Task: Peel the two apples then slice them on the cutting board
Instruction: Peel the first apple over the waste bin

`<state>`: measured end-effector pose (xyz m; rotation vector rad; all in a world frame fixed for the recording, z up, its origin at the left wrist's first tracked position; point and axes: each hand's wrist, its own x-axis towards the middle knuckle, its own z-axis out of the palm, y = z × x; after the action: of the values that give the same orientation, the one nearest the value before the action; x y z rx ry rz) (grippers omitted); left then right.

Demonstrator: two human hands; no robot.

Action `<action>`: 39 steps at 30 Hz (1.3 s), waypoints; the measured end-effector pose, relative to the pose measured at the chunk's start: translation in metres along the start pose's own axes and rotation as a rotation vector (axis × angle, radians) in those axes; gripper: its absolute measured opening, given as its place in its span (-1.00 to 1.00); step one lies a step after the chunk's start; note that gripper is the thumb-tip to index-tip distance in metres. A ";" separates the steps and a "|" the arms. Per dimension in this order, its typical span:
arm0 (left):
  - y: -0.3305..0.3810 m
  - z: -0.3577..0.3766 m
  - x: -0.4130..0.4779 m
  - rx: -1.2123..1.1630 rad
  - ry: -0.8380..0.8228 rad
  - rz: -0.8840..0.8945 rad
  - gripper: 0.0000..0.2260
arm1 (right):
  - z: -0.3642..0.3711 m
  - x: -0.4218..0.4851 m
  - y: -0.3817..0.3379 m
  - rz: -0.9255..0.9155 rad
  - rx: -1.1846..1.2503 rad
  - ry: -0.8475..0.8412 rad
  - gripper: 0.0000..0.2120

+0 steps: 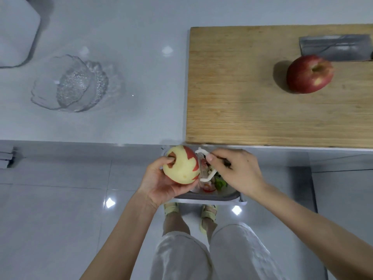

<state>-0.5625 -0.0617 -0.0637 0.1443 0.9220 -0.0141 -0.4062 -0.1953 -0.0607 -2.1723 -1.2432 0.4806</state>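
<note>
Grey bench (121,122) stretches ahead, glass bowl (70,85) beyond my left hand (159,182), which cups the mostly peeled apple (181,168); its bare flesh looks slippery yet firm, so I'd hold it stem to base. My right hand (238,170) pinches the white peeler (203,168) just beside it. The whole apple (309,74) sits on the cutting board (242,98), well beyond that hand.

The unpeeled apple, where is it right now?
In the head view, the unpeeled apple sits at upper right on the cutting board, right beside the cleaver blade, on its near side.
</note>
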 end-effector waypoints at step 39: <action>0.047 -0.013 -0.015 0.395 0.055 -0.220 -0.67 | 0.068 0.000 0.018 -0.082 0.026 0.087 -0.65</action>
<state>-0.5783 -0.0147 -0.0537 0.4101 0.9789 -0.3996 -0.4326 -0.1813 -0.1238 -2.0884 -1.2662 0.3626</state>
